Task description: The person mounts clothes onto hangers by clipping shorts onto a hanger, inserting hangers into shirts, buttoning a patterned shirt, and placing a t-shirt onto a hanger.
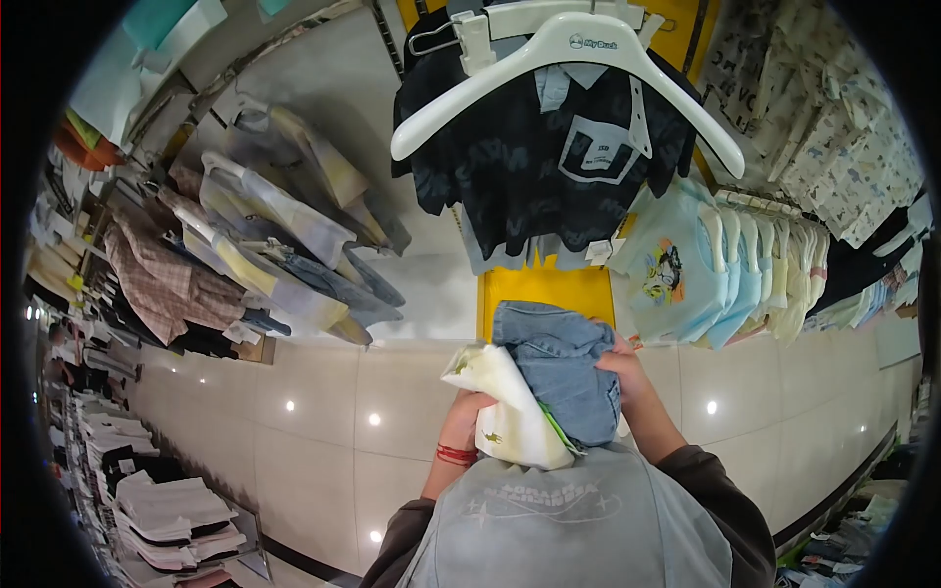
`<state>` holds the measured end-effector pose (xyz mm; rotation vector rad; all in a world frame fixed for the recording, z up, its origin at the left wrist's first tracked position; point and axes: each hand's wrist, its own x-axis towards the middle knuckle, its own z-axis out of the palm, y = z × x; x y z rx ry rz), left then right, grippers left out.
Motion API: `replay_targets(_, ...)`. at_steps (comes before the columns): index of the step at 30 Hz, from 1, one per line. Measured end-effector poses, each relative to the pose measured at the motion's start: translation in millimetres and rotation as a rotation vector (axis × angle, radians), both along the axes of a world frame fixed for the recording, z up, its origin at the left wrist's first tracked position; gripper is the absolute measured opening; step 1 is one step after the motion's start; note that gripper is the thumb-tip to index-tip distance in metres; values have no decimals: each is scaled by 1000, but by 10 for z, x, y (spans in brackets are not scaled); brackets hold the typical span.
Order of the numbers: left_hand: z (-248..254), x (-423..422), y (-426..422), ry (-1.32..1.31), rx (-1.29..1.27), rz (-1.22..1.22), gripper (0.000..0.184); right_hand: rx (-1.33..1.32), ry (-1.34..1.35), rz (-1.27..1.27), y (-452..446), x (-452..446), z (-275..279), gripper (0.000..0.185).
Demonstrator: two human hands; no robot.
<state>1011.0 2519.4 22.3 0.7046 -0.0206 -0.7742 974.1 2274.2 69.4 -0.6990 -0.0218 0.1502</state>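
My left hand (463, 423), with red bracelets at the wrist, is closed on a folded white and pale yellow garment (512, 412) with a small green print. Most of its fingers are hidden behind the cloth. My right hand (621, 365) grips the right edge of folded blue denim clothing (557, 358); its exact cut does not show. The two pieces overlap in front of my chest, with a bright green strip (559, 429) between them. Above them hangs a black patterned shirt (529, 167) with a white hanger (569, 44) in front of it.
A yellow panel (495, 284) stands behind the clothes I hold. Tie-dye garments (294, 216) hang at left, pale blue shirts (686, 255) at right. Folded clothes (176, 514) are stacked at lower left. The tiled floor (323, 421) lies below.
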Motion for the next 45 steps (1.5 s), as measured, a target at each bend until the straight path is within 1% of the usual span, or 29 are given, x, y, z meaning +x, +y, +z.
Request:
replay_targets(1, -3, -11, -13, 16, -68, 11, 70, 29, 4, -33, -13, 1, 3, 46)
replay_targets(2, 2, -23, -33, -41, 16, 49, 71, 58, 9, -66, -22, -5, 7, 45)
replay_targets(4, 244, -44, -128, -155, 184, 130, 72, 28, 103, -128, -20, -62, 26, 44)
replay_targets(5, 202, -35, -103, -186, 182, 97, 72, 12, 148, -157, -18, -83, 32, 43)
replay_targets(7, 109, -34, -20, -248, 180, 34, 72, 14, 85, -160, -10, -96, 31, 42)
replay_targets(10, 86, -139, -51, -273, 298, 76, 71, 24, 16, -138, -19, -106, 5, 40)
replay_targets(13, 211, -98, -102, -389, 176, 118, 75, 19, -7, -132, -6, -124, 5, 38)
replay_targets(14, 176, -115, -77, -352, 257, 78, 76, 15, -8, -135, 6, -136, 7, 37)
replay_targets(16, 139, -153, -23, -277, 418, -1, 78, -67, -57, -159, 24, -169, -43, 36)
replay_targets(17, 131, -174, -7, -287, 449, 3, 77, -107, -81, -171, 34, -175, -73, 35)
replay_targets(19, 321, -210, -51, -307, 510, 6, 75, -371, -178, -327, 70, -140, -123, 37)
replay_targets(20, 359, -224, -82, -391, 482, 65, 72, -504, -226, -405, 92, -127, -134, 38)
replay_targets(22, 391, -257, -168, -557, 423, 183, 66, -572, -301, -479, 142, -99, -88, 37)
replay_targets(23, 194, -310, -173, -667, 444, 342, 57, -606, -340, -514, 158, -95, -72, 37)
replay_targets(26, 202, -300, -182, -865, 447, 326, 52, -685, -313, -604, 189, -109, -184, 37)
replay_targets(27, 371, -337, -227, -854, 435, 406, 46, -585, -210, -579, 194, -117, -170, 38)
replay_targets(29, 542, -295, -218, -1037, 510, 502, 44, -384, -2, -528, 218, -150, -131, 39)
replay_targets(31, 713, -214, -157, -1238, 605, 567, 40, -359, 85, -469, 250, -169, -184, 41)
replay_targets(32, 748, -187, -107, -1307, 634, 532, 38, -346, 126, -438, 265, -177, -224, 42)
replay_targets(34, 812, -141, -7, -1445, 693, 460, 36, -439, 79, -442, 292, -196, -316, 43)
replay_targets(37, 1020, -79, 113, -1460, 577, 285, 32, -542, 40, -511, 159, -230, -257, 48)
replay_targets(38, 1053, -52, 148, -1441, 492, 189, 32, -570, 34, -543, 59, -248, -181, 50)
replay_targets(39, 1080, -29, 180, -1417, 406, 93, 32, -531, 80, -578, -28, -256, -87, 54)
replay_targets(41, 1034, -14, 193, -1392, 242, -98, 35, -580, -33, -508, -170, -250, 170, 59)
replay_targets(42, 1057, -19, 152, -1397, 203, -171, 35, -602, -90, -477, -224, -239, 231, 62)
replay_targets(43, 1099, -27, 75, -1401, 162, -246, 34, -626, -141, -372, -259, -228, 209, 70)
replay_targets(44, 1122, -34, -5, -1405, 118, -322, 34, -647, -236, -221, -245, -203, 182, 75)
replay_targets(45, 1116, -36, -78, -1402, 71, -348, 34, -666, -332, -70, -191, -163, 158, 79)
